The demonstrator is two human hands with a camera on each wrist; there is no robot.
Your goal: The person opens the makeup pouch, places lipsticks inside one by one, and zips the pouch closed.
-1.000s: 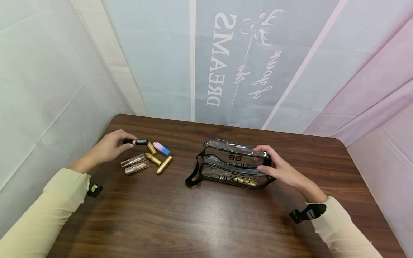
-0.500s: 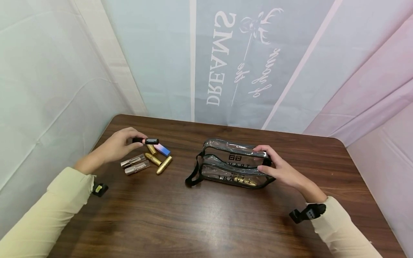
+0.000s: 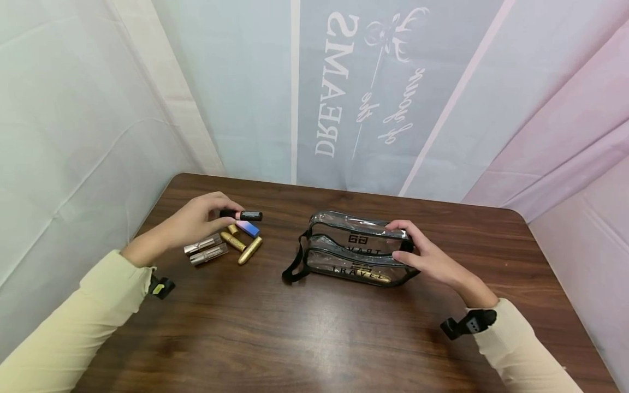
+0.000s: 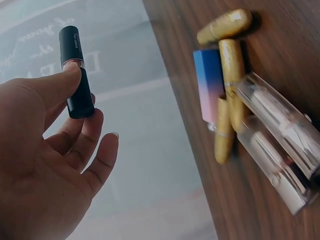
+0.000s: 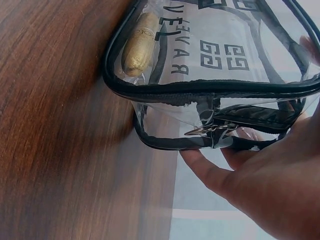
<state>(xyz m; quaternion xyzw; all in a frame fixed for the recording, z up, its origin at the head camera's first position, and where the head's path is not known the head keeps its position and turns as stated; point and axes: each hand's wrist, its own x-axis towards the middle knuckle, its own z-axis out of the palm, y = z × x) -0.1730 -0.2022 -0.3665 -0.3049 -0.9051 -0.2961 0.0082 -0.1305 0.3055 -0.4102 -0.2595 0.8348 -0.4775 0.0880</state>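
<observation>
Between its thumb and fingers, my left hand (image 3: 196,221) pinches a black lipstick tube (image 4: 70,44) with a thin pink band, held above the table. Below it in the head view lie a pink-to-blue lipstick (image 3: 249,228) and 3 gold lipsticks (image 3: 250,251). Two clear-capped lipsticks (image 3: 209,254) rest side by side under the left wrist. My right hand (image 3: 432,262) grips the right end of a clear, black-edged travel pouch (image 3: 339,219), its thumb on the near upper edge. The pouch top gapes, and one gold lipstick (image 5: 140,45) lies inside at the bottom.
Everything stands on a dark wooden table (image 3: 275,338). A black strap (image 3: 292,273) sticks out from the pouch's left end. Behind the table's far edge hangs a printed curtain (image 3: 255,98), with more cloth at both sides.
My left hand has moved to the right with the black lipstick, passing over the gold and pink-to-blue ones. The right hand and the pouch have stayed in place.
</observation>
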